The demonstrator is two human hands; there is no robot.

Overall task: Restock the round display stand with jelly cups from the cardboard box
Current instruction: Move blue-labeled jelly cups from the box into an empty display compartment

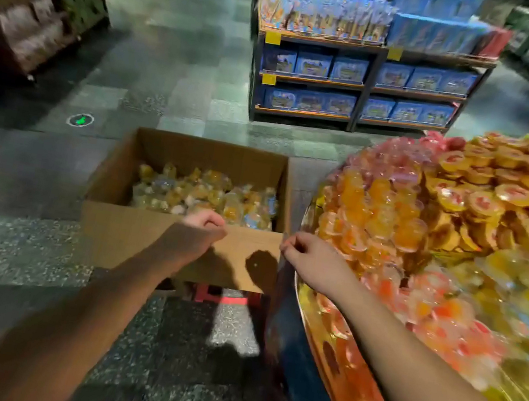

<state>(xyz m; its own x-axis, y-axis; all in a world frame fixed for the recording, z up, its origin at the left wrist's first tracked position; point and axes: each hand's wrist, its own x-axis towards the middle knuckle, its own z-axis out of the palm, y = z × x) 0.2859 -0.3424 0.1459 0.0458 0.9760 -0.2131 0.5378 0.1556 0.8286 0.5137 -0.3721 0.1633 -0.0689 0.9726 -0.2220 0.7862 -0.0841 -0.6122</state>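
- My left hand (pixel 203 225) is stretched forward, the fingers curled down into a loose fist, the back of the hand facing up.
- My right hand (pixel 307 252) reaches forward just beside it, also with fingers curled in.
- Both forearms are bare and nearly straight.

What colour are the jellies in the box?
Mostly yellow and orange jelly cups in the cardboard box, head view.

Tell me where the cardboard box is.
The cardboard box sits centre frame, left of the round display stand, both hands gripping its near edge.
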